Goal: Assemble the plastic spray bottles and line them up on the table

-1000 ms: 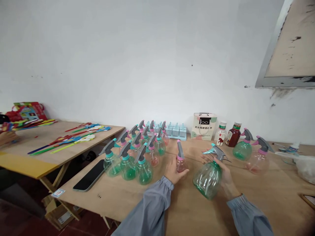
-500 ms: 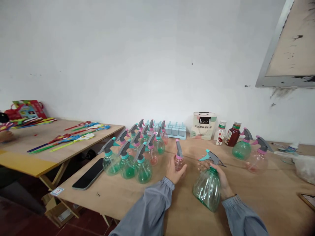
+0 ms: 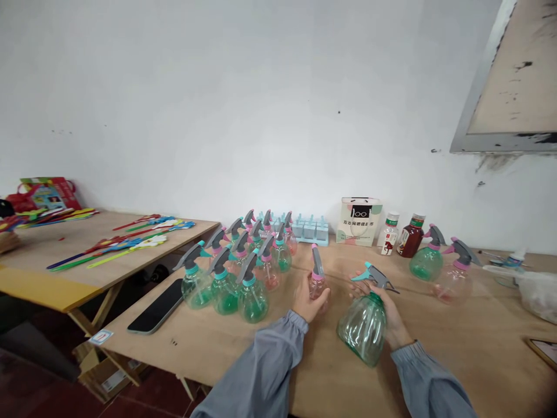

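Observation:
My left hand (image 3: 310,297) is wrapped round a pink spray bottle (image 3: 318,284) with a grey trigger head, upright at the middle of the table. In my right hand (image 3: 389,316) is a green spray bottle (image 3: 363,330) with a grey and turquoise head, tilted, my fingers closed round its neck. Some of the right fingers are hidden behind it. Left of my hands stand several green spray bottles (image 3: 253,302) and pink spray bottles (image 3: 268,273) in a close group. A green bottle (image 3: 426,262) and a pink bottle (image 3: 453,283) stand at the right.
A phone (image 3: 157,307) lies at the left table edge. Light-blue moulds (image 3: 310,231), a paper bag (image 3: 358,223) and two drink bottles (image 3: 409,237) stand along the wall. Coloured hand-shaped items (image 3: 126,247) lie on another table, where a person's hand (image 3: 8,241) shows.
The green bottle in my right hand has moved slightly up and to the left, and its base is tilted a bit more. My left hand has barely shifted.

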{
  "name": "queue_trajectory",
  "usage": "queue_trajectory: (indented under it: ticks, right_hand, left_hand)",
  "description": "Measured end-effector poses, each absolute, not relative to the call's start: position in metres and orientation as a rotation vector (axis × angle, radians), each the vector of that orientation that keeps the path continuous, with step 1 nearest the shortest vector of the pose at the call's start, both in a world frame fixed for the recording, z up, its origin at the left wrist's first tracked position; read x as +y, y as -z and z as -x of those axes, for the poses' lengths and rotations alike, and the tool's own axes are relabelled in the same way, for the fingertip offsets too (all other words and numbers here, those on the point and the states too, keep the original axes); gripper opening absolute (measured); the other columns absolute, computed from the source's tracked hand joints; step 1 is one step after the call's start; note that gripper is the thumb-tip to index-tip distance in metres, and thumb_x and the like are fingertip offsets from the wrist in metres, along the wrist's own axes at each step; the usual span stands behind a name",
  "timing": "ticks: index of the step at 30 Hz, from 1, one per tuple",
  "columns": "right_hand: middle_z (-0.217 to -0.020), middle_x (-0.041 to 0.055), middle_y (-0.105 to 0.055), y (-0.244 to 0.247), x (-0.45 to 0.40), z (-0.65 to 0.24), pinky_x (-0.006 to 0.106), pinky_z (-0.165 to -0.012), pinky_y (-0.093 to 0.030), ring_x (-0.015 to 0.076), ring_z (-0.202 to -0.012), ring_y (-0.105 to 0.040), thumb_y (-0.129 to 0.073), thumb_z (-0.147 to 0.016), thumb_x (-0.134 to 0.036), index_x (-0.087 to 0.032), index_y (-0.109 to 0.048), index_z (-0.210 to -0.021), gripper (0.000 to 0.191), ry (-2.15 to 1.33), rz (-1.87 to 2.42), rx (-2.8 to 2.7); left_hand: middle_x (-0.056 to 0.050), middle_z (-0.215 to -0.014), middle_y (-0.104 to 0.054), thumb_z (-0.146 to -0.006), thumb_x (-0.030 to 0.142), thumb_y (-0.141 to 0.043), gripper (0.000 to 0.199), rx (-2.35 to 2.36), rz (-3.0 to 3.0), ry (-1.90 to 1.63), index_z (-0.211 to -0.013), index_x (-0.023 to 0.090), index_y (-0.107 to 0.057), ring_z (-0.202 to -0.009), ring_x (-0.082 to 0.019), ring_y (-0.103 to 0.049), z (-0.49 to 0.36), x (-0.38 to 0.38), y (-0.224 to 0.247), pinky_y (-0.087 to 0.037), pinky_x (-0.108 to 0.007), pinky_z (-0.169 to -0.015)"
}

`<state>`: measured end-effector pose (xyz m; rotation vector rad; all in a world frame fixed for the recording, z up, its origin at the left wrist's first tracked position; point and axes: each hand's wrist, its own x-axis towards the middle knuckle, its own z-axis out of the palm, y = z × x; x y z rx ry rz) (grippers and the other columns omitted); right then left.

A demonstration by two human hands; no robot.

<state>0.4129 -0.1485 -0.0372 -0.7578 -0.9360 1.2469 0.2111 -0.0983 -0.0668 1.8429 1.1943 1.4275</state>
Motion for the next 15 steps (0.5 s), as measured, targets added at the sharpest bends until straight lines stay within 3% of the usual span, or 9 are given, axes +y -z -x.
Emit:
queue_trajectory:
  ticks: [6, 15]
  right_hand:
    - [-0.120, 0.0076, -0.074, 0.0361, -0.1501, -0.4111, 0.053, -0.098, -0.053, 0.0336, -0.118, -0.066, -0.070, -0.070, -0.047, -0.029, -0.067, -0.121, 0.054, -1.272, 0.744, -0.888]
    - [-0.115, 0.0082, -0.075, 0.0316, -0.1532, -0.4105, 0.053, -0.094, -0.056, 0.0340, -0.111, -0.069, -0.070, -0.070, -0.049, -0.028, -0.068, -0.120, 0.054, -1.246, 0.765, -0.901]
  left_hand:
    - [-0.011, -0.123, -0.067, -0.072, 0.033, -0.078, 0.062, 1.181, -1.865, -1.423, -0.124, 0.021, -0.047, -0.116, -0.027, -0.064, -0.2100, -0.0972, 0.0671, -0.048, -0.045, -0.103]
    - [-0.010, -0.121, -0.067, -0.071, 0.033, -0.078, 0.061, 1.211, -1.875, -1.393, -0.123, 0.021, -0.049, -0.114, -0.027, -0.065, -0.2085, -0.0992, 0.0634, -0.049, -0.046, -0.101]
